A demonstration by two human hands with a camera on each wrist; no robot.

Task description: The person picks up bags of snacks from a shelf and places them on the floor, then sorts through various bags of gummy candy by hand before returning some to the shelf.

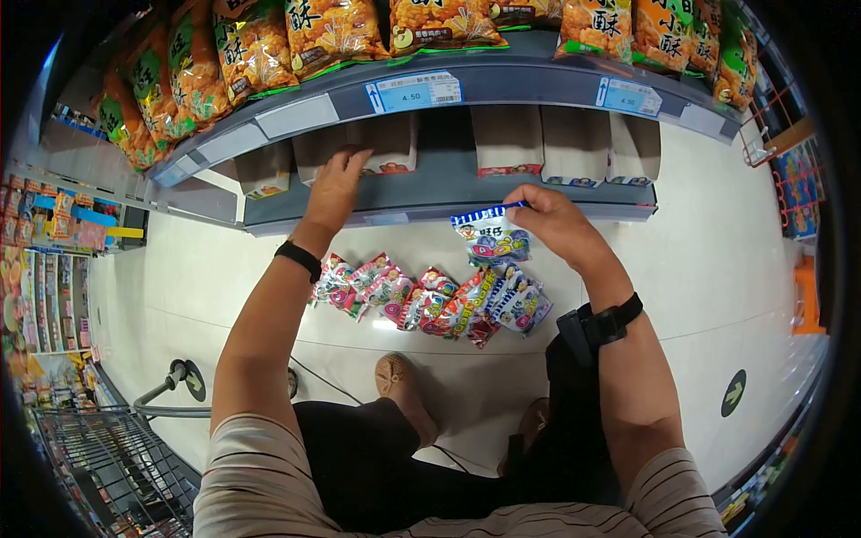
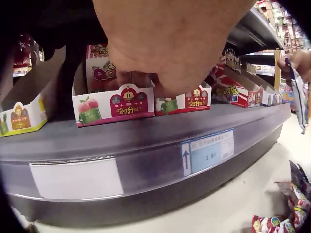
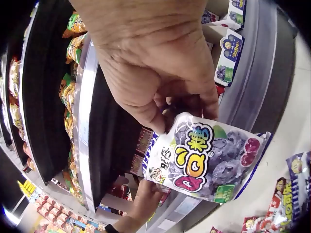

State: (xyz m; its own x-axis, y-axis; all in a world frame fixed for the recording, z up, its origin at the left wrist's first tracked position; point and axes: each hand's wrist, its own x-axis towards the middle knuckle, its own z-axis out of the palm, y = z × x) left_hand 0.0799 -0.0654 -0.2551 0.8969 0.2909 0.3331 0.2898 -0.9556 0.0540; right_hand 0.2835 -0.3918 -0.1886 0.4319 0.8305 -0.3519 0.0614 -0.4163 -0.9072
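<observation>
My right hand [image 1: 554, 220] pinches a white and purple gummy candy bag [image 3: 204, 158] by its blue-striped end, and the bag hangs in front of the shelf. Grapes or berries are printed on it. My left hand [image 1: 334, 190] reaches over the low shelf, its loosely bent fingers at the cardboard display boxes. In the left wrist view those fingers lie just behind the front of a peach-printed box [image 2: 90, 109], partly hidden by the hand itself. A pink bag [image 2: 99, 73] stands inside that box. Below, several candy bags [image 1: 390, 291] lie in a row on the floor.
Above the boxes, an upper shelf [image 1: 529, 76] carries orange snack bags [image 1: 336, 31]. More open display boxes [image 1: 508, 143] stand to the right on the low shelf. A shopping cart [image 1: 117, 466] is at lower left, and a shoe [image 1: 404, 394] stands near the floor bags.
</observation>
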